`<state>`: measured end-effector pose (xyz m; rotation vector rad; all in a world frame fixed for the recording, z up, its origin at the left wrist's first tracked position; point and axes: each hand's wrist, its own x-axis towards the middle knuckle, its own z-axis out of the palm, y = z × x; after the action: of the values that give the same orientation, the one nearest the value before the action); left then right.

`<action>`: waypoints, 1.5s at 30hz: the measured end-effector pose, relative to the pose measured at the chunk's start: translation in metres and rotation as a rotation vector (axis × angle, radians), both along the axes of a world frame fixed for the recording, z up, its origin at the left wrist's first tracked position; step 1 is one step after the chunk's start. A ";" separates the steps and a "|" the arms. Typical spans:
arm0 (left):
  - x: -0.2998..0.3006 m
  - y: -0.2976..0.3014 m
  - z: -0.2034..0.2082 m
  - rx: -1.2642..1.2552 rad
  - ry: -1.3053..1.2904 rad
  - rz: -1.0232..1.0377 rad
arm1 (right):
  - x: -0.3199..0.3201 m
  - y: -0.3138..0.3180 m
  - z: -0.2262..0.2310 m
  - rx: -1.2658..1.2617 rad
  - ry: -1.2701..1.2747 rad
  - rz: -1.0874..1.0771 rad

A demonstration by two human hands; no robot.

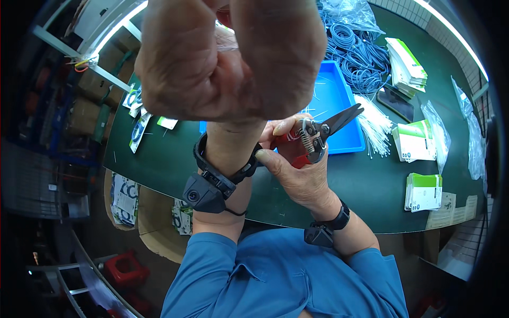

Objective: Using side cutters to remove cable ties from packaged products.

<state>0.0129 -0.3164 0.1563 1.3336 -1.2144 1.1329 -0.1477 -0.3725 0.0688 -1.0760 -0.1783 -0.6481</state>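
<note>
The right grip [301, 177] is clasped round the snips [318, 143] over the bench [366, 183], inward of its near edge, blades [343, 118] pointing outward, presumably to clear the fingers [284, 126], while the raised left grip [228, 87] is cropped, so its closure cannot be told.

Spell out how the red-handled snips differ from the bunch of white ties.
The snips are held in the right hand; the white ties lie on the green table.
The snips are one tool, with dark blades and red handles; the ties are many thin, pale strips, loosely fanned.
</note>
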 end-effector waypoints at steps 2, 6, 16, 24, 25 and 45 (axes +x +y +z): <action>0.012 -0.008 0.004 0.010 0.019 0.014 | -0.001 -0.002 0.001 -0.005 -0.001 0.023; 0.015 -0.008 -0.020 0.032 0.057 0.055 | -0.003 -0.001 0.004 -0.005 -0.009 0.127; 0.015 -0.008 -0.037 0.377 -0.285 0.429 | -0.004 -0.002 0.013 -0.069 0.160 0.074; -0.008 -0.035 0.043 -0.144 -0.158 -0.112 | -0.006 0.006 0.000 -0.045 0.086 0.000; -0.008 -0.034 0.044 -0.138 -0.131 -0.114 | -0.006 0.008 0.000 -0.012 0.072 -0.007; -0.039 -0.073 0.036 -0.092 0.650 -0.708 | -0.010 -0.006 -0.026 -0.140 0.208 0.007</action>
<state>-0.0263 -0.3893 0.1922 0.9537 -0.9902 0.2127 -0.1576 -0.3785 0.0432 -1.2694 -0.0476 -0.5190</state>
